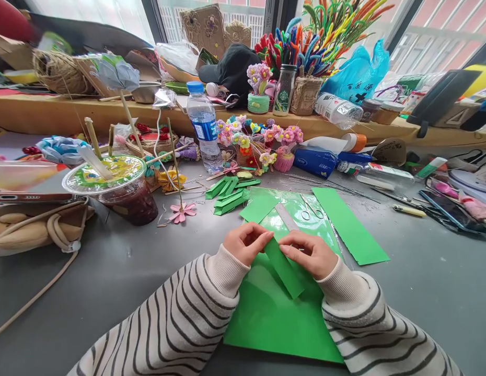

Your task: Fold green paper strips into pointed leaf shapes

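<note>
Between my two hands is a narrow green paper strip (285, 270), tilted with its lower end toward me. My left hand (246, 243) pinches its upper end between thumb and fingers. The thumb and fingers of my right hand (310, 253) close on the strip's right edge. Beneath them lies a large green sheet (282, 329), partly covered by a clear glossy sleeve. Scissors (311, 209) and a ruler (286, 216) rest on the sleeve's far part. A smaller green piece (261, 206) sits at its far left, and a long green strip (350, 224) to the right.
Folded green paper pieces (231, 196) are piled beyond my left hand. A lidded drink cup (127, 201) and a pink flower (182, 212) stand left. Farther back are a water bottle (206, 128), crocheted flowers (262, 138) and a tissue pack (315, 161). A phone (450, 209) lies right.
</note>
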The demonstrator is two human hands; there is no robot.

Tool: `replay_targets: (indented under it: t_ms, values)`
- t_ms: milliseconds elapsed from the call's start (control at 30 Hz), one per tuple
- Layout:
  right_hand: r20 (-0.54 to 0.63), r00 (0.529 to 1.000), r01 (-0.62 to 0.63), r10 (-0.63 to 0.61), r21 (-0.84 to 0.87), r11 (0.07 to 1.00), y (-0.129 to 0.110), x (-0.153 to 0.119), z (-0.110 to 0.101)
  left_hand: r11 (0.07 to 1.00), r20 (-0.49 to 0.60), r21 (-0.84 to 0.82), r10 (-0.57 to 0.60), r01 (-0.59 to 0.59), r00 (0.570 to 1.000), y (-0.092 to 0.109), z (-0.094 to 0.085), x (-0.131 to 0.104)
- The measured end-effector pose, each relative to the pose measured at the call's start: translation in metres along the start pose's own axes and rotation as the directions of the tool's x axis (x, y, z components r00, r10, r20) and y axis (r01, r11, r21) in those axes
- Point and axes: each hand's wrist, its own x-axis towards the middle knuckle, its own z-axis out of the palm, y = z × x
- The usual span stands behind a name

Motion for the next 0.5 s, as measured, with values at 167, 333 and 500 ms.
replay_targets:
  t_ms: [167, 333, 500]
  values:
    - [0.017, 1.000, -0.005, 0.005, -0.034, 0.999, 0.0055, 0.0033, 0.0008, 0.996, 0.012, -0.070, -0.047, 0.047, 0.999, 0.0019, 0.0004, 0.0015]
    - [-0.001, 1.000, 0.003, -0.003, -0.041, 0.999, 0.0044, 0.0028, 0.0033, 0.990, 0.041, -0.058, -0.126, 0.128, 0.991, 0.0011, 0.0004, 0.0026]
    - [-0.012, 0.999, -0.033, 0.033, -0.021, 0.999, 0.0017, 0.0011, 0.0013, 0.982, -0.077, -0.152, -0.124, 0.111, 0.989, 0.0026, -0.0025, 0.0049]
